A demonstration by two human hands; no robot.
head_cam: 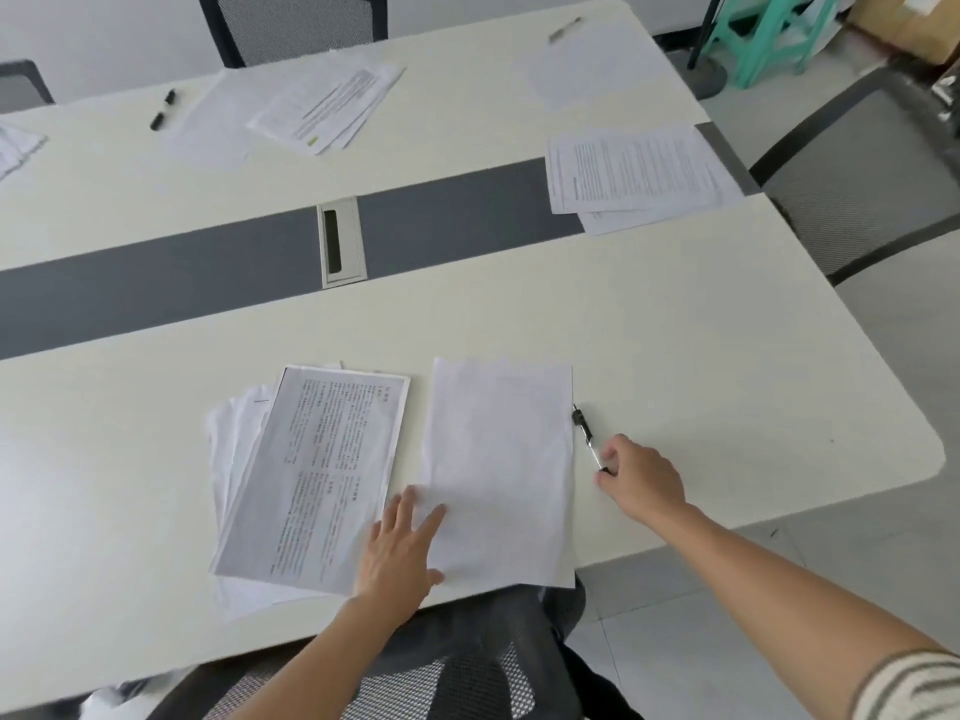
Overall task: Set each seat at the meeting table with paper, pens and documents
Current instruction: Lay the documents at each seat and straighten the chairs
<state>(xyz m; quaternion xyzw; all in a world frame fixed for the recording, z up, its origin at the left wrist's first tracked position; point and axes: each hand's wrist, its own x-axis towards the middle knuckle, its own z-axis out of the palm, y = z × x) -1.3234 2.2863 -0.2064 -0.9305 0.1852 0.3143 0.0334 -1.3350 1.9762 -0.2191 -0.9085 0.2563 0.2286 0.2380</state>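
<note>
Nearest the person, a chair (467, 678) with a black mesh back is tucked under the bench (727, 381) edge just below the blank sheet (498, 470). The left hand (400, 548) lies flat on that sheet's lower left corner, its fingers (434, 517) straight and slightly spread, also covering the right edge of the printed document (311, 480). This document, dense with text, tops a loosely fanned stack of white pages just left of the blank sheet. Both lie with their long sides running away from the person, the document tilted a little to the right. The blank sheet is plain, smooth and rectangular, and its near edge overhangs the bench slightly. Just beside its right edge lies the pen (587, 436), slim, black and silver, its long axis nearly parallel to that edge and its tip pointing away from the person. The right hand (641, 478) has its fingers (613, 449) curled and pinching the pen's near end. Beyond the sheet a dark grey strip (156, 283) crosses the pale matte bench, with a metal cable hatch (340, 241) set in it. Farther right of the sheet a second printed stack (634, 171) rests at the bench end, and across the strip lie more papers (327, 109) and a black marker (162, 110).
</note>
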